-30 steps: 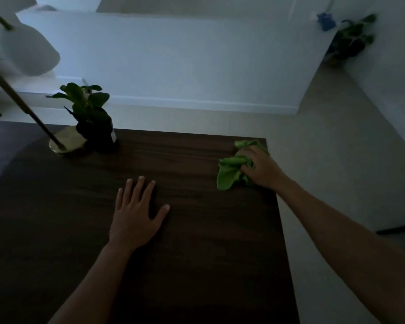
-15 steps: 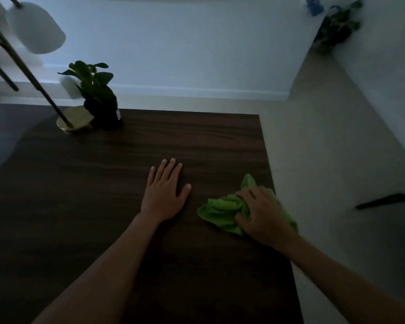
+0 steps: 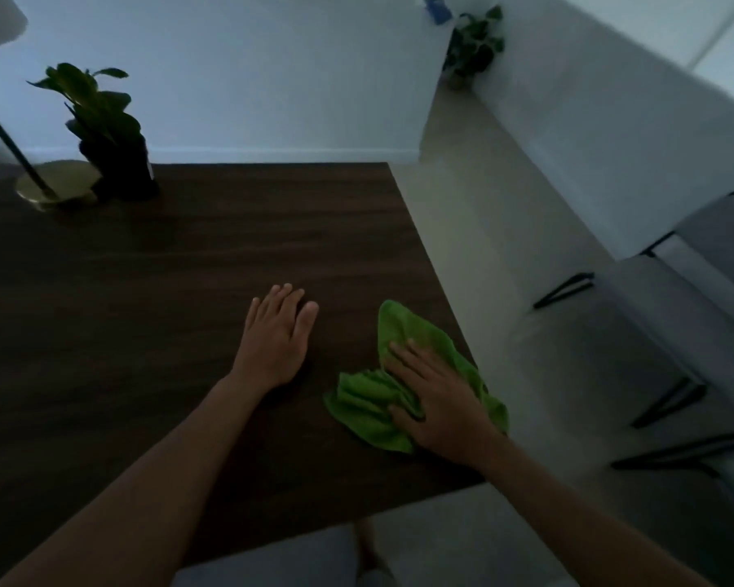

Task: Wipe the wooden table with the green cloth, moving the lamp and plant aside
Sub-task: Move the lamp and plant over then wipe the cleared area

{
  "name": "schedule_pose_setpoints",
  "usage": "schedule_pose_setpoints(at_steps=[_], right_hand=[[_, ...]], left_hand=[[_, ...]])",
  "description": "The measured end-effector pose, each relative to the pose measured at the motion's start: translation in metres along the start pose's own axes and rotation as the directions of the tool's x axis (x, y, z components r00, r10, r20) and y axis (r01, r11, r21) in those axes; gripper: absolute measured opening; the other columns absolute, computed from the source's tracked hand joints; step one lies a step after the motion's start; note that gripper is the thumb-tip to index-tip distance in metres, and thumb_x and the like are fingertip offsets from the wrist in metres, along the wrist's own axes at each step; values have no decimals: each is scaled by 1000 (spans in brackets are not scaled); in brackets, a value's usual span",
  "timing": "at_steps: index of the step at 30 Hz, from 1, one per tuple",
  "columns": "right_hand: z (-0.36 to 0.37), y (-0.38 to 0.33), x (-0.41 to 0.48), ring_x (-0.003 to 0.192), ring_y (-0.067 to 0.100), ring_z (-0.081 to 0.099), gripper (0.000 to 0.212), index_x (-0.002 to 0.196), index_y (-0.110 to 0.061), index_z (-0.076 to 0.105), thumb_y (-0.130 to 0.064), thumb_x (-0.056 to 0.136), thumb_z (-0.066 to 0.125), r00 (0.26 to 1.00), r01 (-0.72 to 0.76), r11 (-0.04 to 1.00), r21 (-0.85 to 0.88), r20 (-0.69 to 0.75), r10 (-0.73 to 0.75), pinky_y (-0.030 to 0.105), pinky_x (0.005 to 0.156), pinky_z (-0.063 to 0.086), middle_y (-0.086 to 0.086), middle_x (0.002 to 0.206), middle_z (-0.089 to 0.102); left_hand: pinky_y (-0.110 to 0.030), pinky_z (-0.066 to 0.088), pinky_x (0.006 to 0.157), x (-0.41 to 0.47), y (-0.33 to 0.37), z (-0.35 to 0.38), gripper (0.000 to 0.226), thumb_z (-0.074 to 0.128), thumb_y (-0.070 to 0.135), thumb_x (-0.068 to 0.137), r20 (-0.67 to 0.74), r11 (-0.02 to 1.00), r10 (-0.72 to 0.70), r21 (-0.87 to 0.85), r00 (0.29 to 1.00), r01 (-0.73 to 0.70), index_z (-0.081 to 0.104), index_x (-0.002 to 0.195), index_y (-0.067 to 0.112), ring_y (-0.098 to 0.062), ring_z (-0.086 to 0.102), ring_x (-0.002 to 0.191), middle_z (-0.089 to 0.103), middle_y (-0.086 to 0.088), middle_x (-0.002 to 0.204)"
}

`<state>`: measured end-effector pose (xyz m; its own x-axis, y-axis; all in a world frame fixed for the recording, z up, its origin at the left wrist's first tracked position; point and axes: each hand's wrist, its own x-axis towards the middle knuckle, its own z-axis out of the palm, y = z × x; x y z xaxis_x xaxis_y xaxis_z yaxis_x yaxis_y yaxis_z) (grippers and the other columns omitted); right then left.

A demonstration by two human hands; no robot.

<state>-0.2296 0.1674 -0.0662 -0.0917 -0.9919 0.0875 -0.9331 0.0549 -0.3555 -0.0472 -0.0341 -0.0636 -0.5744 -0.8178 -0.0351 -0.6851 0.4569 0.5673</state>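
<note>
A dark wooden table (image 3: 153, 315) fills the left and middle of the head view. My right hand (image 3: 437, 396) presses flat on a crumpled green cloth (image 3: 369, 404) near the table's right edge, close to me. My left hand (image 3: 276, 336) lies flat on the wood with fingers together, a short way left of the cloth. At the far left corner stand a small potted plant (image 3: 111, 137) in a dark pot and, touching it on the left, the lamp's round brass base (image 3: 56, 184) with a slanted stem. The lamp's shade is mostly out of view.
A chair with black legs (image 3: 670, 332) stands on the pale floor to the right of the table. A white low wall runs behind the table, and another potted plant (image 3: 473, 44) sits in the far corner of the room.
My right hand has dragged the green cloth from the far right corner toward me along the right edge. My left hand stays flat on the table. The camera has tilted down and right.
</note>
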Motion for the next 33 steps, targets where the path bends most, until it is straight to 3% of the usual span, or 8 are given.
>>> schedule_pose_setpoints(at_steps=[4, 9, 12, 15, 19, 25, 28, 33], right_hand=[[-14, 30, -20, 90, 25, 49, 37, 96, -7, 59, -39, 77, 52, 968, -198, 980, -38, -167, 189, 47, 79, 45, 10, 95, 58], [9, -8, 7, 118, 38, 45, 39, 122, -6, 50, -32, 94, 44, 761, -616, 786, -61, -305, 573, 46, 101, 33, 19, 126, 51], [35, -59, -19, 144, 36, 19, 60, 145, -19, 36, -51, 94, 36, 870, -465, 884, -43, -206, 448, 48, 118, 14, 16, 153, 32], [35, -70, -61, 137, 29, 34, 55, 137, -29, 48, -56, 89, 43, 944, -283, 957, -62, -196, 267, 45, 114, 30, 6, 145, 45], [20, -50, -60, 103, 32, 49, 50, 121, -14, 56, -47, 89, 38, 911, -359, 931, -58, -240, 337, 46, 87, 44, 9, 114, 55], [25, -52, -8, 140, 36, 23, 74, 151, -21, 20, -56, 90, 43, 770, -609, 793, 7, -234, 594, 52, 114, 14, 16, 150, 32], [28, -63, -10, 146, 37, 7, 94, 152, -28, 8, -78, 75, 30, 800, -588, 809, -6, -156, 580, 54, 116, 1, 14, 157, 20], [20, -76, -15, 135, 33, 31, 77, 131, -16, 49, -68, 77, 31, 725, -525, 810, 262, -361, 586, 54, 112, 19, 9, 135, 47]], left_hand=[[-39, 3, 121, -15, -3, 4, 60, 19, 50, 100, 30, 996, 39, 73, 999, -41, 35, 147, 16, -16, 9, 149, 22, -4, 160], [-38, 2, 121, -31, 1, 9, 60, 22, 51, 100, 17, 992, 65, 110, 998, -66, 37, 146, 15, -16, 9, 149, 22, -4, 160], [-37, 3, 121, -38, -1, 9, 59, 25, 50, 100, -6, 995, 72, 73, 997, -71, 39, 145, 14, -17, 11, 149, 24, -6, 159], [-38, 4, 121, -45, -2, 5, 58, 27, 50, 100, 27, 996, 74, 42, 997, -75, 38, 145, 15, -19, 12, 149, 25, -7, 159], [-39, 4, 121, -58, -1, 2, 58, 29, 49, 100, 47, 994, 96, 49, 994, -98, 37, 146, 15, -20, 11, 149, 25, -8, 158], [-39, 7, 121, -80, 2, -4, 59, 30, 50, 100, 63, 997, 67, -31, 996, -65, 35, 147, 14, -20, 14, 148, 28, -9, 157], [-39, 9, 121, -91, -2, -9, 60, 31, 50, 99, 67, 998, 65, -30, 996, -63, 34, 148, 14, -21, 16, 148, 30, -9, 156], [-44, 10, 120, -94, -2, -26, 59, 31, 50, 100, 50, 999, 37, 23, 998, -38, 33, 148, 16, -23, 22, 146, 34, -10, 154]])
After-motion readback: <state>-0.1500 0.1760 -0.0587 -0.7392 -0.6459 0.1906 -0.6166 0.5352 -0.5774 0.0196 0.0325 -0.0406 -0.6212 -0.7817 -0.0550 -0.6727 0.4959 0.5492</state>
